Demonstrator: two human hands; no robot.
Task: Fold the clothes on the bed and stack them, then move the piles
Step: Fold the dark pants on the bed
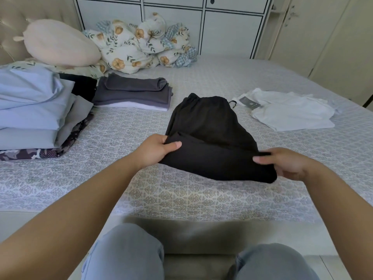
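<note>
Bed: patterned grey cover, carries everything. Bundled floral duvet and cream pillow at the far side, out of the work area.

Left of centre: big loose pile of pale blue and grey folded clothes on a camo-print piece. Just beside it, a neater grey stack, dark greys over a white layer.

Centre: black pants, waistband at the far end, near end doubled up into a thick fold toward the person. Flat on the bed apart from the held edge.

Right, apart from the pants: white garment with a dark tag, lying unfolded. Judged next in the queue.

Left hand: fingers curled round the left end of the fold, thumb on top. Right hand: fingers pinching the right end, thumb on top.

Handling, judged: light, limp knit, no stiffness, will sag between grips. Not fragile, not slippery on the textured cover. Best held at both ends of the folded edge as now, kept taut, so layers don't slide apart. Drawstring loop at the waistband could trail out. For stacking, support from underneath or the fold may open.

Step judged: mid-fold on the pants; piles not yet moved.
</note>
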